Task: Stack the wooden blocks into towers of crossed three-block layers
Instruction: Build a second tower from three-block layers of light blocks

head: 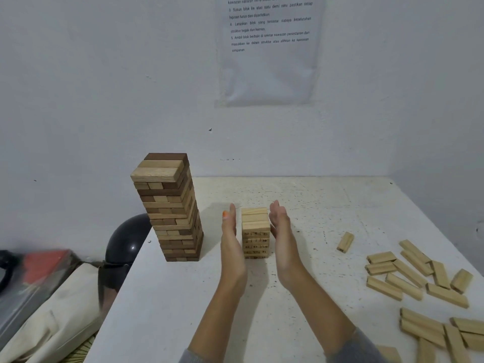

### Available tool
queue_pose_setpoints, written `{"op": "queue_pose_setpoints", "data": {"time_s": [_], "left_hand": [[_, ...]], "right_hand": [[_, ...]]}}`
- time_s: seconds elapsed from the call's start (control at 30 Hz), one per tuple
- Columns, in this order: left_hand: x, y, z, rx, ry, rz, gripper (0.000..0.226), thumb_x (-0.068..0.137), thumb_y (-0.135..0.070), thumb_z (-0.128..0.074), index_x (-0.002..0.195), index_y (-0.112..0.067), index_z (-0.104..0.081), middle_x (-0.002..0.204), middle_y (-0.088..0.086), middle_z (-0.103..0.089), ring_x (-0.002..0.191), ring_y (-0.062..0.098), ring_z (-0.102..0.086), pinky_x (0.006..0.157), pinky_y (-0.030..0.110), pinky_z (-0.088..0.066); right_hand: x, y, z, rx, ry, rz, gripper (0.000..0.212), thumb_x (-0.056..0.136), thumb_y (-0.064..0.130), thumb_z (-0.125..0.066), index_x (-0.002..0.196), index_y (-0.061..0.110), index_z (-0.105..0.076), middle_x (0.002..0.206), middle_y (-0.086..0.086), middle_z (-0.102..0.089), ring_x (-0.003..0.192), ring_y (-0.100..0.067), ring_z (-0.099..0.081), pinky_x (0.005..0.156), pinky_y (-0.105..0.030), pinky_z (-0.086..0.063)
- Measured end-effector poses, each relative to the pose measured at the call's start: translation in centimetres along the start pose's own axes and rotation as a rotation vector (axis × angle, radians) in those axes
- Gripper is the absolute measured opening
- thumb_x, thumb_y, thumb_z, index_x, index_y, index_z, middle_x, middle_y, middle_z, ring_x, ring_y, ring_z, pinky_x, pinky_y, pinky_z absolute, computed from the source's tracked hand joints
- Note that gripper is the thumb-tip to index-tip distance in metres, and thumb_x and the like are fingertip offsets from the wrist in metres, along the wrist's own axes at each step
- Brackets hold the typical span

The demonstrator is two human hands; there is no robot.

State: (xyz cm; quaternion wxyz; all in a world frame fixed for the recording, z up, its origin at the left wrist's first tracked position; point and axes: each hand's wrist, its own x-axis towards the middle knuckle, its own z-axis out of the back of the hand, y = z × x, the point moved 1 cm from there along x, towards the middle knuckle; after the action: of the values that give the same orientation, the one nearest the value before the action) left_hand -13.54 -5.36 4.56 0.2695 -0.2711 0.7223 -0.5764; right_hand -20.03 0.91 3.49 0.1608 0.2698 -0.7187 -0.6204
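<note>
In the head view, the left hand (231, 231) and the right hand (281, 229) stand flat with straight fingers, palms facing each other, and grip nothing. Between them is a short tower of pale numbered blocks (255, 231) on the white table (183, 297); whether the palms touch it I cannot tell. A tall two-coloured tower (170, 205) stands left of the left hand. Loose blocks (419, 279) lie well right of the right hand.
</note>
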Motion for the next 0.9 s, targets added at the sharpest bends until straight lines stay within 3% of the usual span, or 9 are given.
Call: {"op": "queue_pose_setpoints", "data": {"time_s": [0.07, 0.13, 0.2, 0.27, 0.43, 0.5, 0.57, 0.77, 0.9], "left_hand": [[0.1, 0.2, -0.4, -0.018, 0.022, 0.010, 0.054, 0.100, -0.052, -0.012, 0.148, -0.036, -0.030, 0.138, -0.027, -0.037, 0.102, -0.031, -0.042, 0.086, 0.000, -0.027], [0.0, 0.3, -0.8, -0.025, 0.026, 0.029, 0.055, 0.100, -0.052, -0.010, 0.149, -0.035, -0.028, 0.128, -0.023, -0.040, 0.074, -0.037, -0.040, 0.076, -0.002, -0.031], [0.1, 0.3, -0.9, -0.015, 0.031, 0.029, 0.056, 0.100, -0.052, -0.009, 0.149, -0.033, -0.027, 0.125, -0.021, -0.044, 0.069, -0.036, -0.044, 0.065, -0.007, -0.035], [0.3, 0.3, -1.0, -0.004, 0.041, 0.033, 0.057, 0.099, -0.052, -0.008, 0.149, -0.033, -0.028, 0.119, -0.024, -0.049, 0.074, -0.032, -0.049, 0.062, -0.007, -0.037], [0.5, 0.6, -0.8, -0.031, 0.050, 0.064, 0.058, 0.098, -0.056, -0.009, 0.149, -0.037, -0.027, 0.138, -0.011, -0.051, 0.098, -0.013, -0.051, 0.087, 0.011, -0.036], [0.4, 0.5, -0.8, -0.019, 0.029, 0.056, 0.057, 0.099, -0.055, -0.010, 0.149, -0.036, -0.028, 0.123, -0.022, -0.054, 0.088, -0.022, -0.052, 0.076, 0.001, -0.039], [0.3, 0.4, -0.7, -0.018, 0.023, 0.052, 0.056, 0.099, -0.054, -0.011, 0.149, -0.036, -0.028, 0.109, -0.029, -0.052, 0.081, -0.027, -0.051, 0.066, -0.002, -0.040], [0.3, 0.6, -1.0, -0.015, -0.004, 0.048, 0.064, 0.090, -0.067, -0.016, 0.146, -0.042, -0.032, 0.150, -0.009, -0.039, 0.135, 0.008, -0.039, 0.112, 0.031, -0.030], [0.2, 0.6, -1.2, -0.002, -0.009, 0.041, 0.062, 0.091, -0.064, -0.016, 0.148, -0.041, -0.028, 0.150, -0.013, -0.035, 0.136, 0.006, -0.035, 0.113, 0.029, -0.027]], "right_hand": [[-0.1, 0.0, -0.5, 0.031, 0.001, -0.017, 0.049, 0.102, 0.049, -0.016, 0.148, 0.033, -0.026, 0.106, 0.034, -0.045, 0.080, 0.028, -0.047, 0.068, 0.003, -0.039], [-0.1, -0.2, -0.8, 0.056, -0.013, -0.027, 0.042, 0.102, 0.051, -0.017, 0.140, 0.040, -0.033, 0.104, 0.034, -0.048, 0.077, 0.026, -0.050, 0.067, -0.003, -0.042], [0.0, -0.4, -1.0, 0.054, -0.014, -0.033, 0.031, 0.101, 0.053, -0.017, 0.123, 0.046, -0.038, 0.103, 0.031, -0.054, 0.077, 0.026, -0.054, 0.066, -0.004, -0.042], [0.1, -0.7, -0.9, 0.044, -0.002, -0.047, 0.037, 0.100, 0.056, -0.017, 0.123, 0.045, -0.043, 0.104, 0.025, -0.059, 0.085, 0.021, -0.057, 0.068, -0.007, -0.042], [0.5, -1.6, -1.2, 0.001, 0.032, -0.069, 0.065, 0.096, 0.066, -0.019, 0.142, 0.029, -0.045, 0.124, 0.008, -0.064, 0.111, -0.001, -0.060, 0.074, -0.014, -0.046], [0.7, -1.7, -1.1, 0.009, 0.029, -0.067, 0.066, 0.095, 0.066, -0.020, 0.143, 0.029, -0.043, 0.127, 0.006, -0.062, 0.115, -0.004, -0.058, 0.078, -0.016, -0.044], [0.5, -1.5, -1.0, 0.034, 0.017, -0.065, 0.061, 0.097, 0.063, -0.020, 0.141, 0.030, -0.045, 0.124, 0.007, -0.063, 0.112, -0.002, -0.059, 0.077, -0.015, -0.043], [0.0, -1.2, -1.3, 0.048, 0.001, -0.052, 0.029, 0.100, 0.055, -0.020, 0.118, 0.051, -0.042, 0.108, 0.018, -0.061, 0.086, 0.014, -0.060, 0.063, -0.007, -0.045], [0.2, -1.3, -1.2, 0.061, -0.003, -0.050, 0.033, 0.100, 0.054, -0.020, 0.128, 0.049, -0.037, 0.108, 0.018, -0.062, 0.086, 0.014, -0.060, 0.061, -0.006, -0.046]]}}
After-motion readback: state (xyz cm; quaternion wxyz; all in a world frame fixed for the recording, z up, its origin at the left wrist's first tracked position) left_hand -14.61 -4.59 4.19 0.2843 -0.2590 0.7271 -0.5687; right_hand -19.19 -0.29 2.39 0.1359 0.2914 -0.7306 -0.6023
